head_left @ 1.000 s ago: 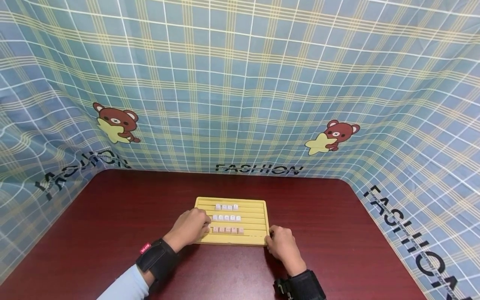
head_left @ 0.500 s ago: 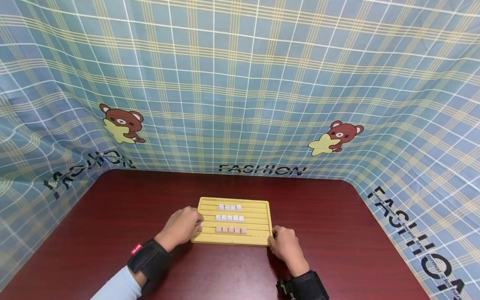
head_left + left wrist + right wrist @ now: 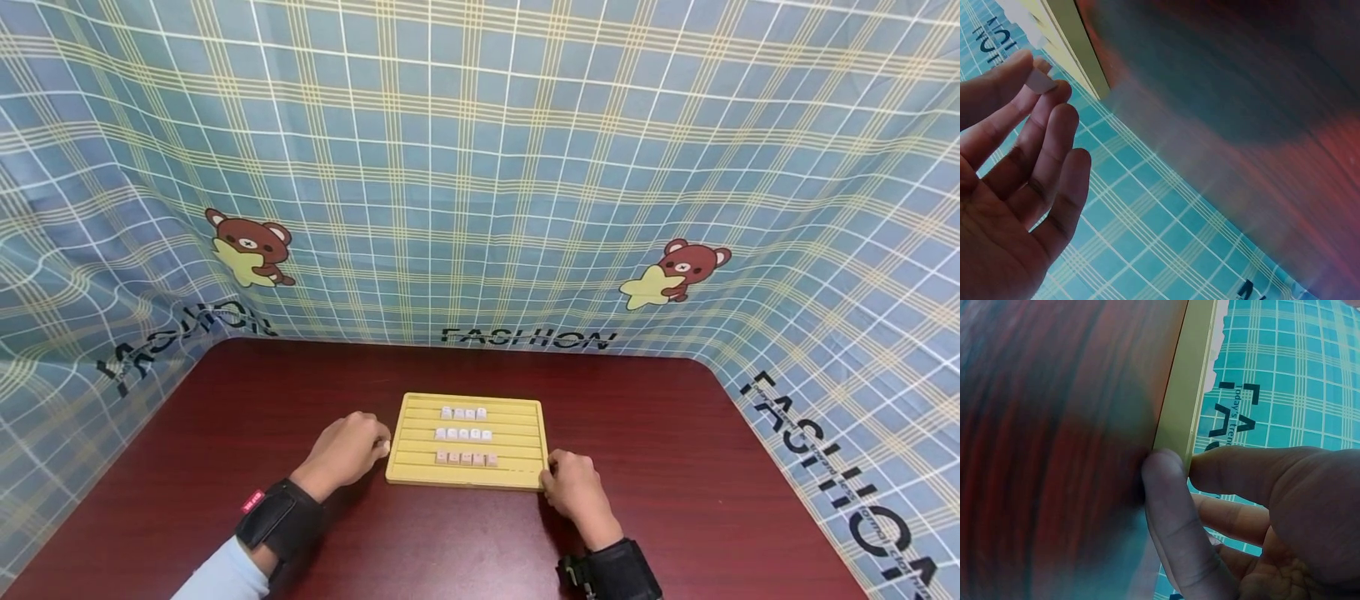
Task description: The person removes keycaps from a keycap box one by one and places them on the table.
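A yellow ridged tray (image 3: 517, 429) lies on the table, bearing three rows of small keycaps. The back row (image 3: 463, 413) and middle row (image 3: 463, 434) are white; the front row (image 3: 467, 459) is pinkish. Just off the tray's left edge, my left hand (image 3: 347, 450) pinches a light keycap (image 3: 1040, 81) between thumb and fingertips, its other fingers loosely bent. At the front right corner of the tray, my right hand (image 3: 576, 485) grips the rim, with thumb and a finger on either side of the yellow edge (image 3: 1182, 394) in the right wrist view.
The dark red table (image 3: 480, 542) stretches around the tray. A blue plaid cloth (image 3: 480, 208) with printed bears hangs behind it and along both sides. Black wrist bands (image 3: 279, 518) sit on both wrists.
My left hand has drawn back leftward from the front row, off the tray, carrying a keycap. The right hand keeps its grip on the rim. The head view has shifted slightly.
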A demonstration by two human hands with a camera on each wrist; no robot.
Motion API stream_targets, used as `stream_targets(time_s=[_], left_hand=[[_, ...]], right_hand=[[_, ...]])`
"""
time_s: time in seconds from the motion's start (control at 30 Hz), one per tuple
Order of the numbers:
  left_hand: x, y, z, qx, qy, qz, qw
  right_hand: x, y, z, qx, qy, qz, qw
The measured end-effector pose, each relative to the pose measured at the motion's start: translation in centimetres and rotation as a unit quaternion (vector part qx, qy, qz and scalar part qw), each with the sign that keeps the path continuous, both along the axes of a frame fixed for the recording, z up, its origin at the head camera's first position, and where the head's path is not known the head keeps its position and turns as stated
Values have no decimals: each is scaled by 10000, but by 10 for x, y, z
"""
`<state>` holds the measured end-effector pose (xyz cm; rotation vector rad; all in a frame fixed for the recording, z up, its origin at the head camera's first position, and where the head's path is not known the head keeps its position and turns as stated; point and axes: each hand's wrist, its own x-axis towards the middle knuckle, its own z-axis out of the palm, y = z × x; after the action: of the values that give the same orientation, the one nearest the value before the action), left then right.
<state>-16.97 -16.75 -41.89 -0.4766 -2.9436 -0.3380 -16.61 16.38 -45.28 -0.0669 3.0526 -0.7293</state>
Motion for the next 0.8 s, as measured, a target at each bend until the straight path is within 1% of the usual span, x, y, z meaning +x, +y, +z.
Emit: stream_targets(time_s=[0.17, 0.43, 0.73, 0.8], left_hand=[[-1, -12, -1, -68, -20, 163, 9998], [1, -24, -6, -169, -131, 268, 9994], [5, -31, -14, -16, -287, 330, 9990], [5, -32, -16, 50, -306, 350, 9989]], right_hand=[[0, -1, -1, -62, -12, -45, 10000], [-1, 1, 2, -58, -3, -39, 10000], [1, 1, 1, -35, 43, -10, 10000], [1, 0, 0, -15, 118, 9, 9999]])
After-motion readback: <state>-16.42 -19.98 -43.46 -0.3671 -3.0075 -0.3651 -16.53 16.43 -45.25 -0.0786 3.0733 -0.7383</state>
